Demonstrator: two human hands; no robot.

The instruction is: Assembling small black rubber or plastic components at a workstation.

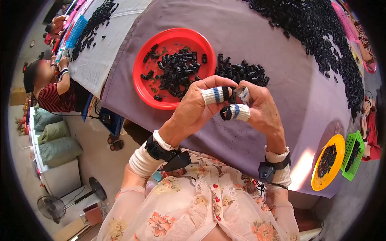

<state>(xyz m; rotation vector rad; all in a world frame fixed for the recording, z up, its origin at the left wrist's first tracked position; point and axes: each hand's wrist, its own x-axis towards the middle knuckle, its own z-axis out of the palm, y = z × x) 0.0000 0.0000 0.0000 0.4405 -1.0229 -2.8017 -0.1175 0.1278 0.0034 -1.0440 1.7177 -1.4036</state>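
Black plastic part (pixel 233 97) is sitting right at the fingertips, between the two hands, held up above the near part of the purple-grey cloth (pixel 237 38). Left hand (pixel 192 105) is coming in from the lower left and pinching the part at its finger ends, bare finger over the top, striped finger cover (pixel 215 95) just below-left. Right hand (pixel 263 105) is closing its fingers around a small shiny piece (pixel 243 93), which is lying just right of the part; exact contact between the two is hard to tell, fingers are hiding some of it. Another striped finger cover (pixel 240 112) on the right hand is showing just below the part. Red basin (pixel 138 74) is standing to the upper left of the grip, holding a pile of black pieces (pixel 179 72). Loose black pieces (pixel 246 73) are lying beside it, just beyond the fingers. Large black heap (pixel 317 36) is spreading at upper right, well apart from the hands. Yellow tray (pixel 320 185) and green basket (pixel 346 173) are sitting at far right, both holding dark bits.
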